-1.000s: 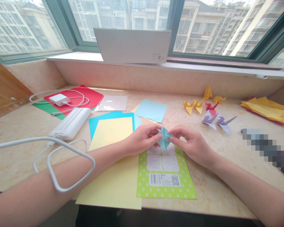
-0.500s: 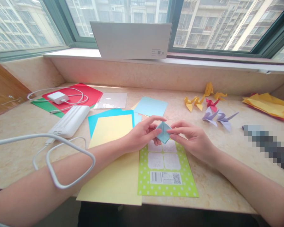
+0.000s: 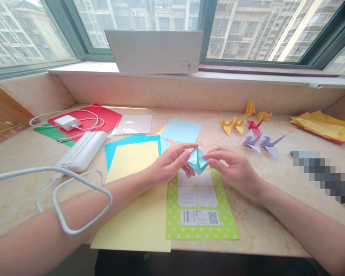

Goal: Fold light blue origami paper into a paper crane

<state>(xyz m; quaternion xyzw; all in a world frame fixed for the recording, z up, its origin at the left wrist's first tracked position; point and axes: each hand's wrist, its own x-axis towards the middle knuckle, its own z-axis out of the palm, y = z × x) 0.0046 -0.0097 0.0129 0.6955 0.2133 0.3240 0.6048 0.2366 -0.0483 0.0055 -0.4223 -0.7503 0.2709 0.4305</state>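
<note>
Marbled beige counter (image 3: pixel 261 218), veined, glossy, under teal-framed windows (image 3: pixel 166 19) across top of frame; buildings outside. Smooth grey panel (image 3: pixel 155 51) leaning on the sill, upper center. Folded light-blue paper (image 3: pixel 197 161), diamond-shaped, creased, a flap standing up, just right of frame center, above the green dotted sheet (image 3: pixel 202 230). Left hand (image 3: pixel 168 163) grasping its left side, thumb in front; right hand (image 3: pixel 234 166) pinching its right edge with fingertips. Flat pale-yellow sheets (image 3: pixel 132 234), lower center-left. Small pointed paper cranes (image 3: pixel 251 140), yellow, red, lilac, upper right; crumpled yellow paper (image 3: pixel 327 125), far right. Glossy white plastic power bank (image 3: pixel 84 151) and looping cable (image 3: pixel 83 231), left.
</note>
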